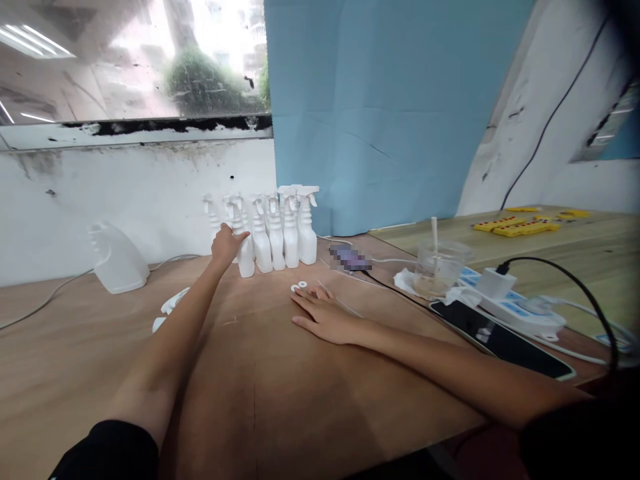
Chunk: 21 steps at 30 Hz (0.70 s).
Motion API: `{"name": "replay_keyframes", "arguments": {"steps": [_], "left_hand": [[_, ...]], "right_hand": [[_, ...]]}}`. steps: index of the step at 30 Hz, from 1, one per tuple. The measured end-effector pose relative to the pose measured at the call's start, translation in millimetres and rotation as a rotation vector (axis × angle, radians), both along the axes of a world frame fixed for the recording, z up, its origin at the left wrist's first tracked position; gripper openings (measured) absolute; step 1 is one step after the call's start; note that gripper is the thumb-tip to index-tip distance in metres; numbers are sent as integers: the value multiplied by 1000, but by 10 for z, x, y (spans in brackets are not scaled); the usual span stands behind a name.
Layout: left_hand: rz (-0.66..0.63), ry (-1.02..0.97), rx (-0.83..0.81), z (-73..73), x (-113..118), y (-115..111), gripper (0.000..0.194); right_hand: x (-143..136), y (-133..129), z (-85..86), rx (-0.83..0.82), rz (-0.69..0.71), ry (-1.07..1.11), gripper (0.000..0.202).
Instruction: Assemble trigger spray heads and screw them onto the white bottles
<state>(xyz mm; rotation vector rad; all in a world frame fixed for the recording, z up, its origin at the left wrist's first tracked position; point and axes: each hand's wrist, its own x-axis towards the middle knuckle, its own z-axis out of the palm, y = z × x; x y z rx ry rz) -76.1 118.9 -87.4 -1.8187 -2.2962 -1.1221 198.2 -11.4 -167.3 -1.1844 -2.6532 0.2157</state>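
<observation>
Several white spray bottles with trigger tops stand in a row against the wall. My left hand (229,247) is at the left end of this row, its thumb across the front of one spray bottle (245,263) and its other fingers mostly hidden; it looks closed around that bottle. My right hand (327,317) lies palm down on the wooden table (280,393) with its fingers stretched out. Just beyond its fingertips are two small white rings (303,285), one of them at or touching a fingertip. A thin clear tube (345,307) lies behind the right hand.
A white bottle without a trigger top (117,263) stands at the left. White trigger parts (173,302) lie beside my left forearm. To the right are a charging phone (350,257), a plastic cup with a straw (440,267), a power strip (530,313) and a dark phone (505,340).
</observation>
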Motion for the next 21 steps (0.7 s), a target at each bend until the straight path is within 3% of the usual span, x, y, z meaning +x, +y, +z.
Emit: {"name": "replay_keyframes", "arguments": {"steps": [4, 7, 11, 16, 18, 21], "left_hand": [[-52, 39, -75, -12, 25, -35, 53], [-77, 114, -160, 17, -106, -136, 55], [-97, 286, -321, 35, -549, -422, 54], [-102, 446, -592, -115, -1066, -882, 50], [-112, 501, -632, -191, -1088, -1005, 47], [-159, 597, -599, -285, -874, -1131, 40]], "right_hand": [[7, -12, 0, 40, 12, 26, 62], [19, -11, -20, 95, 30, 49, 57], [22, 4, -51, 168, 60, 109, 47], [-4, 11, -82, 227, 226, 275, 21], [-10, -1, -91, 233, 332, 319, 18], [-8, -40, -97, 208, 490, 321, 22]]}}
